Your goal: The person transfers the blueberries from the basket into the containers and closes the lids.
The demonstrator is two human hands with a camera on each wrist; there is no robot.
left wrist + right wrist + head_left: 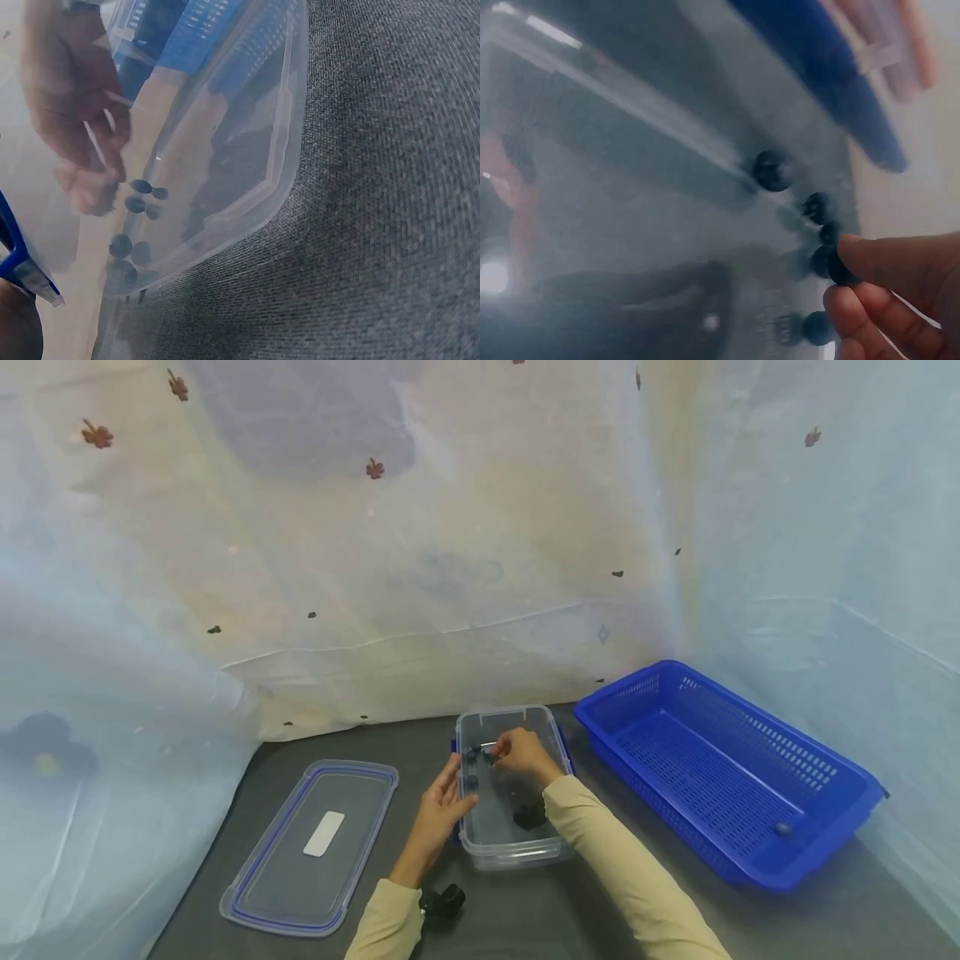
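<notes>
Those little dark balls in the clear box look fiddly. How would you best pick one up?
Probably from straight above, through the open top of the clear box, pinching one ball across its middle between thumb and fingertip. The balls are small, round and likely to roll, and the box walls block any sideways approach. The right hand is already reaching in this way, while the left hand rests against the box's side.
</notes>
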